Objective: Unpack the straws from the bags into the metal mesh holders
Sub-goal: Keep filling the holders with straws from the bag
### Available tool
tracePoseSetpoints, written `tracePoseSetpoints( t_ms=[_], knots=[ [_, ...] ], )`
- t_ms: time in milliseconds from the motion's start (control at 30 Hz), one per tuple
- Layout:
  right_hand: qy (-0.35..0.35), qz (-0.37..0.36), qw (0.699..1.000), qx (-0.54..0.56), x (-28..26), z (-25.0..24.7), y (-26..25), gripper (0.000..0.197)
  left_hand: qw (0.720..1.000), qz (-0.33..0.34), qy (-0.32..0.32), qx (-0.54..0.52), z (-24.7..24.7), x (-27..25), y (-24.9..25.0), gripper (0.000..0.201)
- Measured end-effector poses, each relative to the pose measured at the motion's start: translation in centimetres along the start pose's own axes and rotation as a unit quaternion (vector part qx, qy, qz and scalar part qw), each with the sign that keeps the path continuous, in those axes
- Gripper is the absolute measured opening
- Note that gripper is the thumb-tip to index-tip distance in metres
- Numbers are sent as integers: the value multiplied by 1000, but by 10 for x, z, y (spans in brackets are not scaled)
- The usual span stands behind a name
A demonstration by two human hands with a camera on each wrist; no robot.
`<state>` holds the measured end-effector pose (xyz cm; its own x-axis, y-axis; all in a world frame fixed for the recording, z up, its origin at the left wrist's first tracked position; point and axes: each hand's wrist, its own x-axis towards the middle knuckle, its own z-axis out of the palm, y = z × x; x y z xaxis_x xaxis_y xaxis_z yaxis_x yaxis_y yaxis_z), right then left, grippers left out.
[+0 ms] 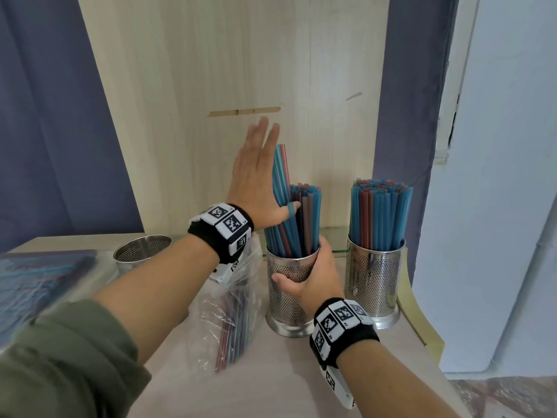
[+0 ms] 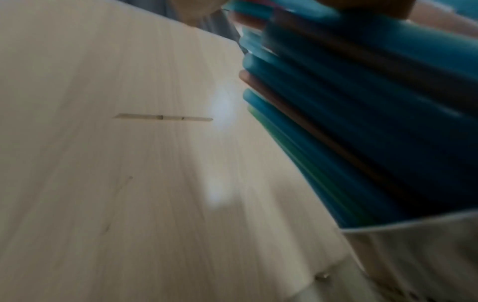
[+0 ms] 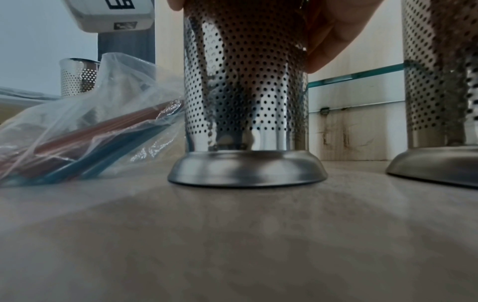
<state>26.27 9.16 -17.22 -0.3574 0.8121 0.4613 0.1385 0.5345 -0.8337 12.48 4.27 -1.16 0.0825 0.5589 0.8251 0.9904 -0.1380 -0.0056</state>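
Observation:
The middle mesh holder [image 1: 286, 300] [image 3: 245, 102] stands on the table, part full of blue and red straws [image 1: 301, 218] [image 2: 362, 102]. My right hand [image 1: 313, 273] [image 3: 336, 30] grips its upper wall. With fingers straight and pointing up, my left hand [image 1: 256, 176] lays its palm against several straws that lean left out of the holder, and its thumb reaches in among them. An opened clear bag [image 1: 235, 312] [image 3: 90, 126] with some straws inside lies just left of the holder. The holder's rim [image 2: 413, 224] shows blurred in the left wrist view.
A full mesh holder [image 1: 373, 282] [image 3: 439, 81] stands close on the right. An empty one [image 1: 141, 250] [image 3: 77, 77] sits at the back left. Another bag of straws [image 1: 39, 276] lies at the far left. A wooden panel [image 1: 241, 70] rises right behind.

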Motion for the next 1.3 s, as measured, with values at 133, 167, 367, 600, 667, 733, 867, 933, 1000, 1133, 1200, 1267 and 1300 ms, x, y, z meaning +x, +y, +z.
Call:
tracePoseSetpoints(
  t_ms=[133, 167, 367, 600, 667, 733, 867, 933, 1000, 1133, 1200, 1267, 1300],
  knots=[
    [0, 4, 1000, -2, 0, 0, 1, 119, 998, 6, -38, -40, -5, 1, -3, 107],
    [0, 5, 1000, -3, 0, 0, 1, 119, 999, 12, -25, -43, -4, -1, -4, 101],
    [2, 9, 1000, -7, 1, 1, 1, 122, 997, 35, 24, -59, -7, -8, -11, 68],
    [2, 7, 1000, -6, 1, 1, 0, 120, 995, 72, -70, -14, -10, 13, -12, 97],
    [0, 10, 1000, -8, 1, 1, 1, 121, 993, 77, -82, -26, -8, 11, -13, 86],
    [0, 10, 1000, -6, 1, 2, 1, 121, 993, 84, -64, -47, -6, 4, -12, 72],
    [1, 9, 1000, 2, 1, 2, 1, 121, 992, 85, -43, -85, -4, -6, -14, 57],
    [0, 10, 1000, 3, 1, 2, 2, 121, 991, 86, -35, -93, -7, -8, -15, 54],
    [0, 13, 1000, -1, 1, 2, 3, 122, 990, 81, -28, -111, -10, -8, -13, 52],
    [0, 15, 1000, 5, 1, 2, 2, 121, 988, 95, -21, -120, -11, -6, -3, 50],
    [-1, 13, 1000, 9, 0, 2, 1, 121, 988, 102, -19, -115, -10, -7, -1, 49],
    [0, 11, 1000, 8, 0, 2, 0, 120, 988, 102, -17, -112, -7, -11, -2, 47],
    [0, 11, 1000, 8, 0, 1, 0, 120, 989, 100, -16, -111, -7, -13, -3, 46]
  ],
)
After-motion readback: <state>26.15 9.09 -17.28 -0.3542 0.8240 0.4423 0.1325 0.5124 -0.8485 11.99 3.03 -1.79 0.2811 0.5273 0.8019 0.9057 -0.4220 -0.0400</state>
